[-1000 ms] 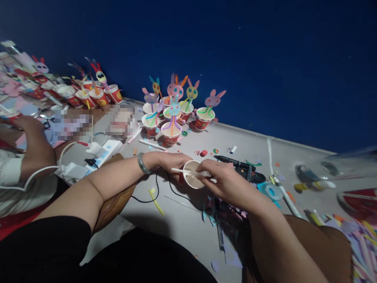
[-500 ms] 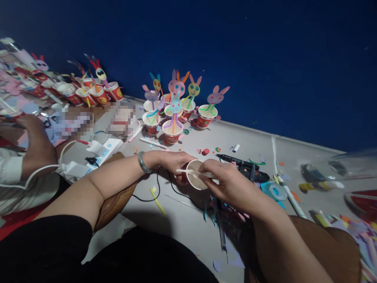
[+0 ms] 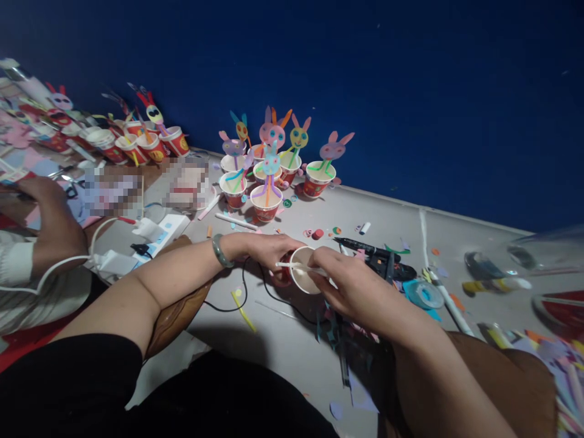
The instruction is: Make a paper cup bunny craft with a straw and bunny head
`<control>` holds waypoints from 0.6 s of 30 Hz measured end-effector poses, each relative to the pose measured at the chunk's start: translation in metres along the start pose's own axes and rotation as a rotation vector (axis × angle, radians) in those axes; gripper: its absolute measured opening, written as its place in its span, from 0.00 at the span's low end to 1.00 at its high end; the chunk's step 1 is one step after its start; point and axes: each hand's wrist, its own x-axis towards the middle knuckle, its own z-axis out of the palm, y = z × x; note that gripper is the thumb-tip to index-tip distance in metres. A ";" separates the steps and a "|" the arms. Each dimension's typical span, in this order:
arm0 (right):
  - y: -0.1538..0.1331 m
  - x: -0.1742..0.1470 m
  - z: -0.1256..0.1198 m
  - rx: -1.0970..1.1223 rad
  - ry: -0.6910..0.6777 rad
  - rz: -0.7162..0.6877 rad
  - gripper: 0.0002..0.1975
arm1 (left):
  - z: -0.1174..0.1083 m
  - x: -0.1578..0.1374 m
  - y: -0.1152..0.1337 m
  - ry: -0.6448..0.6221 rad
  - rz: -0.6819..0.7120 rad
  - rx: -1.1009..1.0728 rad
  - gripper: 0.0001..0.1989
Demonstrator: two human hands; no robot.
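Over the table, my left hand (image 3: 268,248) is wrapped round a paper cup (image 3: 302,282), red outside and pale inside, whose open mouth faces up toward me. My right hand (image 3: 349,278) pinches a thin white stick (image 3: 285,264) that lies across the cup's mouth; its exact kind I cannot make out. The fingertips of that hand are at the cup's right rim and hide part of it. Beyond my hands stand several red paper cups (image 3: 266,210) with colourful paper rabbit figures (image 3: 272,163) in them.
Black pens (image 3: 365,247), a roll of tape (image 3: 424,294) and paper scraps lie to the right. A white power strip (image 3: 166,234) with plugs and a co-worker's arm (image 3: 59,228) are on the left. A dark blue wall (image 3: 410,109) rises behind the table (image 3: 383,213).
Almost nothing differs. The stick's left end has shifted very slightly to the right over the cup, and the whole view has moved a little.
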 end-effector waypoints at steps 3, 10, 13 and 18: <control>-0.002 0.000 -0.001 0.031 0.015 -0.027 0.04 | -0.001 0.001 0.000 -0.064 0.000 -0.064 0.20; -0.001 0.001 0.002 0.048 0.005 -0.034 0.05 | 0.000 0.003 -0.004 -0.042 0.000 -0.116 0.18; 0.000 0.003 0.003 0.037 0.000 -0.035 0.05 | 0.001 0.003 -0.005 -0.040 0.007 -0.123 0.18; 0.000 0.003 0.005 0.002 -0.010 -0.015 0.05 | 0.001 0.003 -0.006 -0.025 0.009 -0.135 0.20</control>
